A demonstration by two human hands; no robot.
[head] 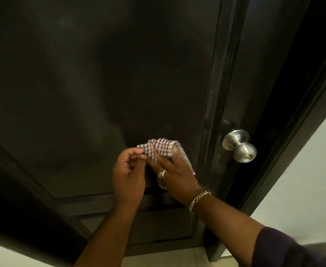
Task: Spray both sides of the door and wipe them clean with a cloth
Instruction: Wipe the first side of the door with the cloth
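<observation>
step: wiping phase, on hold. Both hands are refolding the cloth (163, 146) in front of the door (100, 83), not rubbing.
cloth: checked pink/white, bunched. It sits against or just off the centre panel, level with the knob (239, 145); contact with the panel can't be confirmed.
left hand (128, 176): grip closed, thumb and curled fingers pinching the cloth's left edge.
right hand (174, 176): fingers fairly straight, laid over the cloth, which passes under the palm with a strip trailing along the hand's outer edge. Ring and bracelet (199, 200) visible; whether the thumb clamps the cloth is hidden.
door: dark, with hazy streaks on the panel and pale smears along the moulding (212, 112) beside the knob. Looks sprayed, not fully wiped.
spray bottle: not in view.
progress: judged partial. This face is in work; the other side isn't visible.
next: finish the fold to get a fresh face, press it flat with the right hand, stroke over the streaks, then work the moulding groove.
risk: the loose tail could drag and re-smear.
</observation>
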